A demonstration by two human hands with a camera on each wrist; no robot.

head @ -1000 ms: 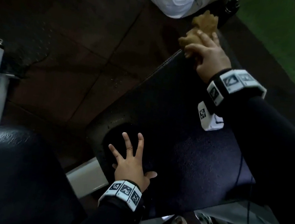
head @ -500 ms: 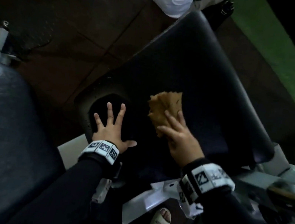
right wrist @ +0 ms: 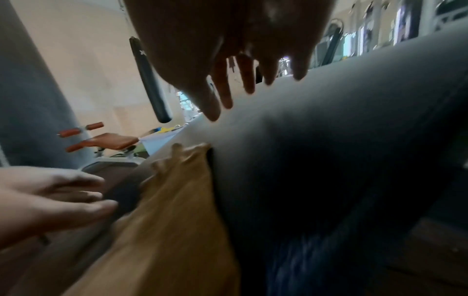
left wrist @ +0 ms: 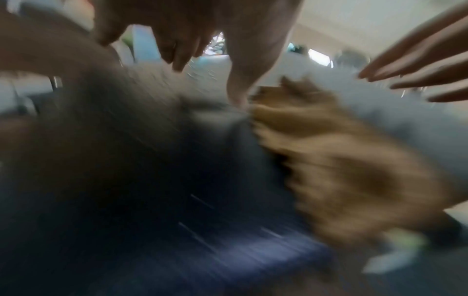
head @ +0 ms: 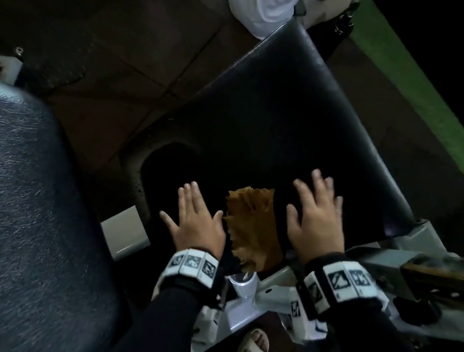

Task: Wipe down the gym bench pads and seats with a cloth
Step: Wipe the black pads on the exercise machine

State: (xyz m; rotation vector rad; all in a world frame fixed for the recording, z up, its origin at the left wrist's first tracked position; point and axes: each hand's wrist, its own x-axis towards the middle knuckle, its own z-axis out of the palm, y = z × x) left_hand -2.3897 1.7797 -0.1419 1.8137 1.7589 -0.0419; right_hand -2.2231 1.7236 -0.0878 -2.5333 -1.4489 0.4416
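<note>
Change: half a second ago the right hand (head: 317,217) pressed the cloth (head: 253,225) against the pad (head: 280,116); now it has let go and sits to the cloth's right, while the left hand (head: 197,219) has come in beside the cloth's left edge.
Right grip: fingers spread and straight above the pad, holding nothing.
Left grip: fingers straight and together, holding nothing; the thumb side looks to be touching the cloth's edge, though blur leaves that uncertain.
Cloth: tan, lying loose at the near end of the black pad, between the two hands, its near edge hanging toward the frame (head: 247,298).
Other pad: a second, grey-sheened pad (head: 18,217) fills the near left, apart from the first.
Meaning: the stroke down this pad looks finished; the release may mean refolding the cloth or passing it to the left hand.
Risk: unheld, the cloth could slide off the near edge.
</note>
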